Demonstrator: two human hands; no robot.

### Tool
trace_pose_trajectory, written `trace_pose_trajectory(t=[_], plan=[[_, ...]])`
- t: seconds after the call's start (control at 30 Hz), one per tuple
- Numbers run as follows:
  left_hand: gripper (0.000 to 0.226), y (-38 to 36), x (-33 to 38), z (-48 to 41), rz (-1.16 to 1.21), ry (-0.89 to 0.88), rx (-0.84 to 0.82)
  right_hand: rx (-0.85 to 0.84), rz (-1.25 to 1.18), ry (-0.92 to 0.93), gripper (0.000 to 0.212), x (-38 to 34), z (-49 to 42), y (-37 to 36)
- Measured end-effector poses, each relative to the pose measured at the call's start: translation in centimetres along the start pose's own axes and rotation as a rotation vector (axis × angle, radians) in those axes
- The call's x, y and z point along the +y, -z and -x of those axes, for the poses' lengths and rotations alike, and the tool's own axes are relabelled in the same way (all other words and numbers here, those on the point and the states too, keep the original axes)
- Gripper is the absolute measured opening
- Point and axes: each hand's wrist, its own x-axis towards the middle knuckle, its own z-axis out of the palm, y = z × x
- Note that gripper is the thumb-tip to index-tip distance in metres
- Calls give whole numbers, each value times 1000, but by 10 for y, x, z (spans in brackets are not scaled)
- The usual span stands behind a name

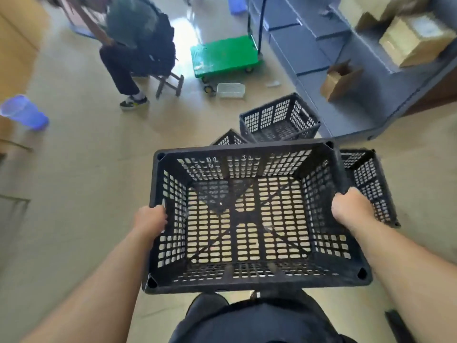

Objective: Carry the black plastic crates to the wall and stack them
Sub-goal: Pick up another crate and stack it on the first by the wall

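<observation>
the carried crate [249, 219] is off the floor, held level in front of the person's waist, open side up and empty, so the floor shows through its mesh bottom. the left hand [150, 220] grips the left end wall and the right hand [351, 206] curls over the rim of the right end wall. one hand on each end keeps the load balanced and close to the body for walking. more black crates sit on the floor just beyond: the crate ahead [279, 120] beside the grey cabinets [309, 45], the crate to the right [368, 174] partly behind the right hand, and a third crate [228, 139] with one corner peeking over the far rim. none looks stacked, so the task seems early. a seated person [138, 45] and a green trolley [225, 55] lie further off. which wall is meant i cannot tell
</observation>
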Motion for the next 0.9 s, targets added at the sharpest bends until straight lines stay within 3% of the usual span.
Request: trace_pose_trajectory(t=[0.5,0.9], plan=[[28,252,-279,14,462,389,357,-151,175,662,33,-185,234,-157],[32,358,-402,26,632,662,605,-340,375,1010,33,-344,385,-295]])
